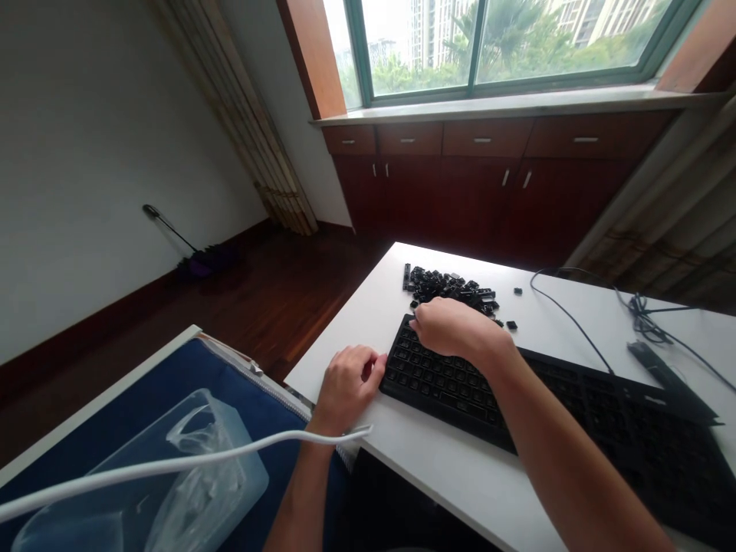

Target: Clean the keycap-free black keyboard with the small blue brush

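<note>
A black keyboard (448, 395) lies on the white table (345, 360), with many of its keys lit faintly. My right hand (454, 330) is curled over the keyboard's top left corner, its fingertips on the keys. Anything between those fingers is hidden. My left hand (348, 387) rests loosely curled on the table, its fingers at the keyboard's left edge. A heap of black keycaps (448, 287) lies just beyond my right hand, and a single loose keycap (511, 325) sits near the keyboard's top edge.
A black cable (647, 326) loops across the table's far right, near a flat black object (670, 379) lying on the keyboard. A white cord (172, 464) crosses the foreground above a translucent plastic tub (166, 479) on a blue surface. Wooden cabinets stand beneath the window.
</note>
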Action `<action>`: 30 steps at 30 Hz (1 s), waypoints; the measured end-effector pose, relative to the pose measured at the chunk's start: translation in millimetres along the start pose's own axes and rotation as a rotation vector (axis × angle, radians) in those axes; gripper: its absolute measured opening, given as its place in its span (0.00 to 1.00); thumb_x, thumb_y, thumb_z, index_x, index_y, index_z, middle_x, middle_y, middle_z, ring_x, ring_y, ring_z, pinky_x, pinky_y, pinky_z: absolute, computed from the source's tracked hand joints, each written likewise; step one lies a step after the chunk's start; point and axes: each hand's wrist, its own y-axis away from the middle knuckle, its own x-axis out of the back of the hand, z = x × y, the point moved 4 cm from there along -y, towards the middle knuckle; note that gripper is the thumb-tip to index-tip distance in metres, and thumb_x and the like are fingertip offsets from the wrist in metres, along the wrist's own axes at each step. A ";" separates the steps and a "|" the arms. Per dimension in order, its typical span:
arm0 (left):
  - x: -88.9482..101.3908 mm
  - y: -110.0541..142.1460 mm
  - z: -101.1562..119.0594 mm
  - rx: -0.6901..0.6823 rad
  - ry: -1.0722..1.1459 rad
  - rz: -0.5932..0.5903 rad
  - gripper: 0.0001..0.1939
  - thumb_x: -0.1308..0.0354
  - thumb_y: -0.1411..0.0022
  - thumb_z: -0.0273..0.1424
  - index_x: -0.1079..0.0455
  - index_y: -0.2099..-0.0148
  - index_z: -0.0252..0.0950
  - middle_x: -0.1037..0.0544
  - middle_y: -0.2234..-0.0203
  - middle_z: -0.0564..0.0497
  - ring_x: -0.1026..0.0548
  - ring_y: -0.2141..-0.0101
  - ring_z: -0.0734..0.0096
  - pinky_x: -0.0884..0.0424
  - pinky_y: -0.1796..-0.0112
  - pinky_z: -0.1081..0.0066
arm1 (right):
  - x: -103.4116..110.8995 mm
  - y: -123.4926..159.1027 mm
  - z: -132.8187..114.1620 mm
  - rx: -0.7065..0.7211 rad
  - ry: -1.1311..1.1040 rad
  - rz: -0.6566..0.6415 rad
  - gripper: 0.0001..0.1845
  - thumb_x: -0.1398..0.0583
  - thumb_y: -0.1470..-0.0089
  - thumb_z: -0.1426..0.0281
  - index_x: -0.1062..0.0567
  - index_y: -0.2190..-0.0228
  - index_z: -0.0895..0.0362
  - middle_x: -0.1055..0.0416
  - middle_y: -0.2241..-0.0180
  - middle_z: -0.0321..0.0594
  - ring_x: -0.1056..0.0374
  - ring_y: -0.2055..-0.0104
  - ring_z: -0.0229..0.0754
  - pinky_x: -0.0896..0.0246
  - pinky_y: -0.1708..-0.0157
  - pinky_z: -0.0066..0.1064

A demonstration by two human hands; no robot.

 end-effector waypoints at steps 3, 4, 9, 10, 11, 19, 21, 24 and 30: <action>0.0 0.6 -1.6 -0.006 -0.007 0.005 0.16 0.53 0.31 0.38 0.36 0.69 0.37 0.31 0.75 0.52 0.34 0.69 0.67 0.40 0.62 0.67 | 2.2 -2.4 -18.7 0.177 -0.132 0.066 0.22 0.54 0.33 0.63 0.22 0.61 0.56 0.22 0.64 0.41 0.28 0.63 0.39 0.39 0.64 0.27; -0.1 1.0 -2.0 -0.011 -0.005 -0.001 0.16 0.53 0.31 0.38 0.36 0.69 0.37 0.31 0.75 0.52 0.35 0.69 0.67 0.40 0.62 0.67 | 5.9 -1.1 -22.1 0.237 -0.229 0.123 0.23 0.56 0.32 0.63 0.23 0.59 0.56 0.22 0.63 0.40 0.28 0.63 0.37 0.39 0.64 0.26; 1.0 3.6 -3.4 -0.034 0.010 -0.033 0.16 0.55 0.30 0.37 0.37 0.70 0.37 0.29 0.73 0.51 0.35 0.68 0.67 0.41 0.62 0.66 | 13.6 6.9 -8.2 0.147 -0.335 0.185 0.20 0.52 0.34 0.58 0.25 0.60 0.56 0.23 0.65 0.37 0.29 0.66 0.37 0.40 0.68 0.26; 1.3 4.1 -3.6 -0.039 0.014 -0.039 0.16 0.55 0.30 0.36 0.37 0.69 0.37 0.29 0.73 0.51 0.34 0.68 0.67 0.42 0.62 0.66 | 12.4 6.5 -5.7 0.122 -0.325 0.139 0.21 0.51 0.34 0.57 0.24 0.61 0.55 0.23 0.67 0.37 0.29 0.67 0.37 0.40 0.69 0.26; 1.6 4.6 -3.8 -0.042 0.020 -0.043 0.15 0.55 0.30 0.36 0.36 0.69 0.37 0.29 0.73 0.51 0.34 0.68 0.67 0.42 0.62 0.66 | 9.5 5.1 -5.4 0.122 -0.339 0.055 0.21 0.51 0.35 0.57 0.24 0.62 0.55 0.22 0.67 0.37 0.29 0.68 0.37 0.39 0.69 0.26; 4.8 5.8 -5.3 -0.066 0.076 -0.055 0.14 0.54 0.31 0.32 0.35 0.69 0.37 0.28 0.72 0.51 0.34 0.67 0.66 0.43 0.62 0.64 | -6.3 -4.4 -11.1 0.002 0.064 0.241 0.20 0.52 0.33 0.63 0.23 0.54 0.56 0.23 0.59 0.43 0.28 0.57 0.46 0.38 0.58 0.35; 5.6 6.4 -6.0 -0.071 0.092 -0.061 0.14 0.55 0.31 0.32 0.35 0.69 0.37 0.28 0.72 0.51 0.34 0.67 0.65 0.43 0.62 0.63 | -8.6 7.4 -11.7 -0.093 0.188 0.410 0.20 0.53 0.33 0.63 0.25 0.51 0.55 0.24 0.56 0.43 0.29 0.55 0.46 0.39 0.56 0.37; 5.8 7.0 -7.2 -0.094 0.121 -0.052 0.13 0.54 0.31 0.32 0.35 0.68 0.38 0.28 0.71 0.50 0.34 0.66 0.64 0.43 0.62 0.62 | -23.6 22.6 -18.1 -0.202 0.255 0.427 0.20 0.53 0.33 0.62 0.25 0.53 0.56 0.24 0.59 0.43 0.28 0.61 0.45 0.37 0.64 0.35; 1.8 5.0 -9.3 -0.144 0.128 0.019 0.10 0.50 0.33 0.32 0.35 0.69 0.37 0.27 0.73 0.48 0.33 0.68 0.62 0.44 0.65 0.61 | -71.1 36.9 -52.7 -0.009 0.018 0.345 0.17 0.51 0.33 0.68 0.27 0.49 0.53 0.26 0.53 0.44 0.30 0.55 0.42 0.35 0.56 0.36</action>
